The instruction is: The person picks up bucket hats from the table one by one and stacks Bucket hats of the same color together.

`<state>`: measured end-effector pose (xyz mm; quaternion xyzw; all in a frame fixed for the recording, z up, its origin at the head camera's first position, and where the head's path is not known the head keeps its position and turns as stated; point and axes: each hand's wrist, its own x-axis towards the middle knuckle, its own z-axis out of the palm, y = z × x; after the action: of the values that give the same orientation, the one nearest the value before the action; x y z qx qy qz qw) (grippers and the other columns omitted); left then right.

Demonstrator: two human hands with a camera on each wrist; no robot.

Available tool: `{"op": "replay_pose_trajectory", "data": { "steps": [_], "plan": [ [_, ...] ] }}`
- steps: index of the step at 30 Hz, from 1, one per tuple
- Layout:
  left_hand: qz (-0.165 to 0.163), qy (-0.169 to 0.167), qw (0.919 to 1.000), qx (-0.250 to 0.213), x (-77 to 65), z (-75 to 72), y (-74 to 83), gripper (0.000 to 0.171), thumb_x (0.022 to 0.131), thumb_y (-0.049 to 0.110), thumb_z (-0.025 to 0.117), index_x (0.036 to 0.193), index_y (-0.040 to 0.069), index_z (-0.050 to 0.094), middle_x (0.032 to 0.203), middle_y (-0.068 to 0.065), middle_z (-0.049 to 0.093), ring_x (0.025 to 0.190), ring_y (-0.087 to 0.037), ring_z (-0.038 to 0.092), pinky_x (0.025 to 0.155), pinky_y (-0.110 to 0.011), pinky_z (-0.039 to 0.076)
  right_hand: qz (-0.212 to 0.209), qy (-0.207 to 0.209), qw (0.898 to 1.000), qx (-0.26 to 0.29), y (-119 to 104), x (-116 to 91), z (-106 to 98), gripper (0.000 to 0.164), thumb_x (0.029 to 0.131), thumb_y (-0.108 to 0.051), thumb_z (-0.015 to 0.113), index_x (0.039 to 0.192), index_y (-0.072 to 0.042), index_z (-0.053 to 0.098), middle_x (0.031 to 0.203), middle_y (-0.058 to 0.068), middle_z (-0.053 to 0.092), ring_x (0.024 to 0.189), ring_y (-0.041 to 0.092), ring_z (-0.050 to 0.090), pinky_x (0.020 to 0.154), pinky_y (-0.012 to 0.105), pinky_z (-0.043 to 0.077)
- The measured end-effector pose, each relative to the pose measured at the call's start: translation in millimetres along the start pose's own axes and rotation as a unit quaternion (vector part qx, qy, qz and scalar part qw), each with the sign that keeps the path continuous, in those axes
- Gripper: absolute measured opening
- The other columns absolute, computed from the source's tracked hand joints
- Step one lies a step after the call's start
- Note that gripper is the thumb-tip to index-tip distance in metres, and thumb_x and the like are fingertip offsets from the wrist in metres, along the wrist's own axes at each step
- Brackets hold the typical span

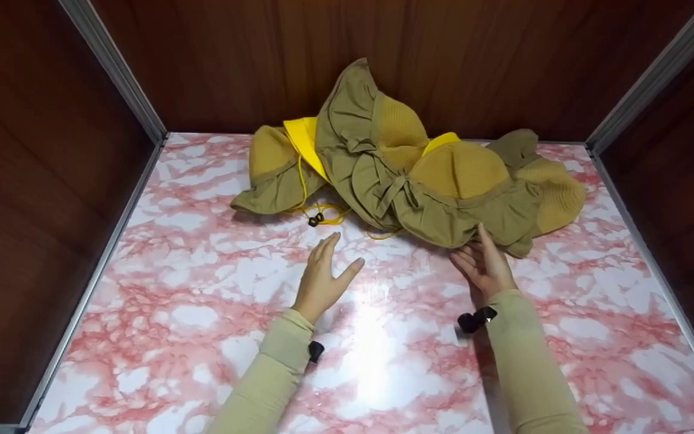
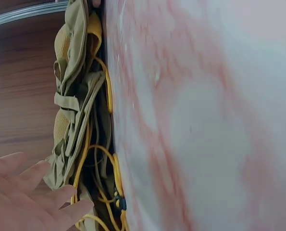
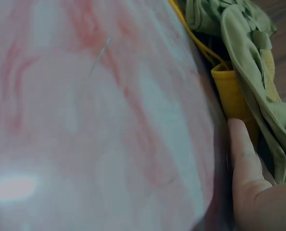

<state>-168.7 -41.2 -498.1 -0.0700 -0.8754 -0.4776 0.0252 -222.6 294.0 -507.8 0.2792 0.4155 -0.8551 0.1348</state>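
Note:
Several olive-green sun hats with mustard knitted crowns lie in a heap against the back panel. My right hand (image 1: 487, 265) is at the front brim of the right-middle hat (image 1: 460, 172), its fingers low by the brim edge and its thumb pointing up in front of the cloth. In the right wrist view, a fingertip (image 3: 238, 126) lies right at a yellow fabric piece (image 3: 231, 91) under the brim. My left hand (image 1: 323, 280) hovers in front of the heap with fingers spread, holding nothing. Near it are yellow cords with a black cord stopper (image 1: 316, 219).
Another hat (image 1: 271, 158) lies at the left end and one more (image 1: 559, 193) at the right end. An upper hat (image 1: 401, 123) leans on the back panel (image 1: 232, 66). Dark wood-look panels enclose the pink-and-white marbled table (image 1: 202, 337) on three sides.

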Motion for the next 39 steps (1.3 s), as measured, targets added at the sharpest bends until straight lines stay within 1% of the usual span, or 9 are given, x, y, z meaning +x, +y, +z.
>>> {"op": "replay_pose_trajectory", "data": {
  "steps": [4,8,12,14,16,20,23,31,39],
  "plan": [
    [-0.018,-0.020,0.9990,-0.037,-2.5,8.9,4.2,0.080,0.093,0.055,0.060,0.155,0.013,0.033,0.159,-0.015,0.033,0.147,-0.036,0.029,0.117,-0.057,0.030,0.006,0.003,0.998,0.070,-4,6,3,0.083,0.093,-0.046,0.063,0.158,-0.017,0.021,0.165,0.008,0.019,0.149,0.020,0.029,0.118,0.033,0.033],
    [-0.027,-0.035,0.9966,-0.069,-5.1,15.6,6.3,0.080,0.093,0.057,0.059,0.155,0.015,0.031,0.159,-0.012,0.032,0.147,-0.035,0.031,0.117,-0.056,0.031,0.015,-0.018,0.988,0.150,-6,11,7,0.072,0.095,-0.039,0.063,0.156,-0.023,0.028,0.164,0.003,0.022,0.150,0.017,0.025,0.122,0.033,0.026],
    [-0.022,-0.043,0.9944,-0.094,-6.4,20.3,6.9,0.080,0.094,0.056,0.059,0.155,0.013,0.031,0.159,-0.013,0.033,0.146,-0.036,0.032,0.118,-0.055,0.031,0.023,-0.019,0.978,0.208,-6,14,12,0.048,0.094,-0.032,0.065,0.140,-0.020,0.052,0.138,0.006,0.057,0.137,0.017,0.047,0.120,0.030,0.030],
    [-0.019,-0.047,0.9935,-0.102,-6.8,21.9,7.2,0.080,0.094,0.055,0.059,0.155,0.012,0.031,0.159,-0.013,0.033,0.146,-0.036,0.032,0.118,-0.055,0.030,0.022,-0.021,0.974,0.224,-5,14,13,0.030,0.095,-0.028,0.065,0.122,-0.015,0.063,0.114,0.008,0.069,0.120,0.019,0.061,0.116,0.030,0.037],
    [-0.017,-0.050,0.9927,-0.109,-7.4,23.1,7.7,0.080,0.094,0.054,0.059,0.155,0.011,0.030,0.159,-0.014,0.033,0.146,-0.036,0.031,0.118,-0.055,0.030,0.015,-0.027,0.971,0.236,-3,13,13,0.016,0.096,-0.023,0.065,0.105,-0.010,0.068,0.097,0.010,0.073,0.102,0.021,0.069,0.106,0.031,0.048],
    [-0.018,-0.054,0.9908,-0.123,-8.3,24.8,8.3,0.078,0.095,0.052,0.059,0.155,0.009,0.031,0.158,-0.014,0.035,0.147,-0.036,0.031,0.118,-0.055,0.030,0.001,-0.051,0.963,0.265,1,9,14,0.010,0.096,-0.014,0.065,0.092,-0.006,0.069,0.091,0.009,0.072,0.087,0.023,0.071,0.086,0.034,0.059],
    [-0.021,-0.055,0.9897,-0.131,-8.5,25.7,8.8,0.076,0.096,0.050,0.059,0.154,0.009,0.033,0.157,-0.013,0.038,0.146,-0.036,0.032,0.118,-0.054,0.031,-0.009,-0.065,0.956,0.287,4,5,16,0.004,0.092,-0.007,0.068,0.091,-0.004,0.066,0.089,0.009,0.071,0.086,0.024,0.070,0.082,0.035,0.059],
    [-0.012,-0.060,0.9842,-0.166,-9.0,28.7,11.6,0.073,0.097,0.042,0.060,0.153,0.004,0.033,0.155,-0.016,0.040,0.142,-0.039,0.037,0.116,-0.052,0.035,-0.062,-0.138,0.950,0.272,12,-10,29,0.022,0.099,0.003,0.044,0.087,0.005,0.063,0.085,0.015,0.072,0.080,0.027,0.071,0.074,0.037,0.060],
    [-0.026,-0.078,0.9694,-0.231,-8.2,26.5,17.9,0.074,0.097,0.045,0.059,0.151,0.000,0.034,0.151,-0.023,0.043,0.137,-0.040,0.045,0.113,-0.050,0.040,-0.118,-0.189,0.955,0.196,27,-34,54,0.026,0.097,0.012,0.037,0.090,0.004,0.061,0.085,0.012,0.067,0.075,0.022,0.068,0.068,0.032,0.059]
  ]
}}
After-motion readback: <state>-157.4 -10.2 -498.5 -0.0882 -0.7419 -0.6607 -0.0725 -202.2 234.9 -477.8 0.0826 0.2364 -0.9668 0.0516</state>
